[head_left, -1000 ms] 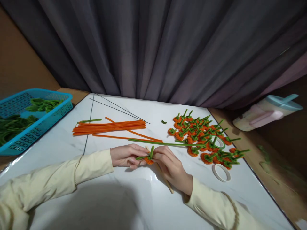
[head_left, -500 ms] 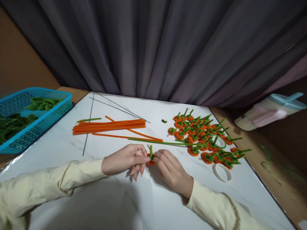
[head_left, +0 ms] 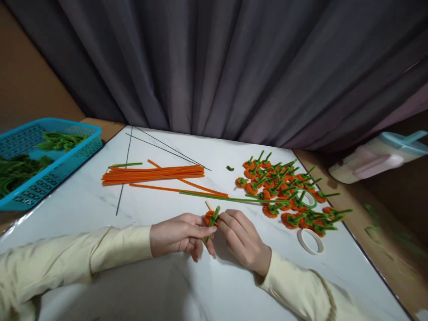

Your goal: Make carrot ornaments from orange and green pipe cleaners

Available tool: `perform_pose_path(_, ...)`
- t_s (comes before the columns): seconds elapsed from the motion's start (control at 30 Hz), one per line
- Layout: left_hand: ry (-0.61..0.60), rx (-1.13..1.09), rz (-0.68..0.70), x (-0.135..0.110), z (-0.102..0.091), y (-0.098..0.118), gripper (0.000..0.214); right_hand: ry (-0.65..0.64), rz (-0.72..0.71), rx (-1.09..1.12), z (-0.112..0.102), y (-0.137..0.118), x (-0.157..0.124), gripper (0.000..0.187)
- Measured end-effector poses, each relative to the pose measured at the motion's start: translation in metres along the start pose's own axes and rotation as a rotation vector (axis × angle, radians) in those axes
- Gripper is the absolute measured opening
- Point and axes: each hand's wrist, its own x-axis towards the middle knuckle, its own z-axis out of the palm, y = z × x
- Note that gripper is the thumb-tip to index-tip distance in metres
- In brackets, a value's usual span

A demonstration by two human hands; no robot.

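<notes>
A white, marbled tabletop (head_left: 214, 154) extends beneath the fingers (head_left: 230, 225). A dark pleated curtain (head_left: 187, 67) hangs beyond them. Left of the fingers stands a brown wall (head_left: 30, 67). Lighting is dim.

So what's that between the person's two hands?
In the head view, a small orange-and-green piece is between the left hand and the right hand, with the tip of a pale stick showing just beyond it.

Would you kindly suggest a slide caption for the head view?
Left hand and right hand meet at an orange-and-green piece, near orange strips and similar pieces.
</notes>
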Motion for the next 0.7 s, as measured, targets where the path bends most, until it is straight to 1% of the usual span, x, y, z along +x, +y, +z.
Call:
perform_pose_path(0.1,-0.05,-0.091,0.05,0.004,-0.003,0.001,0.04,0.008,-0.043,-0.005,0.0,0.0,-0.001,0.016)
perform_pose_path(0.23,-0.053,-0.2,0.121,0.008,-0.006,0.0,0.032,-0.006,-0.039,-0.006,0.0,0.001,-0.002,0.017)
perform_pose_path(0.33,-0.05,-0.197,0.163,0.008,-0.007,-0.001,0.024,-0.01,0.004,0.05,0.001,0.001,-0.001,0.019)
perform_pose_path(0.4,-0.044,-0.182,0.194,0.008,-0.009,-0.001,0.022,0.006,0.07,0.089,0.001,0.001,-0.001,0.018)
perform_pose_path(0.5,-0.022,-0.133,0.195,0.007,-0.011,0.0,0.022,0.036,0.147,0.131,0.003,0.001,-0.001,0.016)
perform_pose_path(0.63,0.011,-0.101,0.162,0.007,-0.012,0.003,0.019,0.018,0.1,0.128,0.002,0.003,0.0,0.017)
perform_pose_path(0.7,0.007,-0.112,0.161,0.007,-0.013,0.003,0.017,0.0,0.068,0.103,0.0,0.005,0.002,0.018)
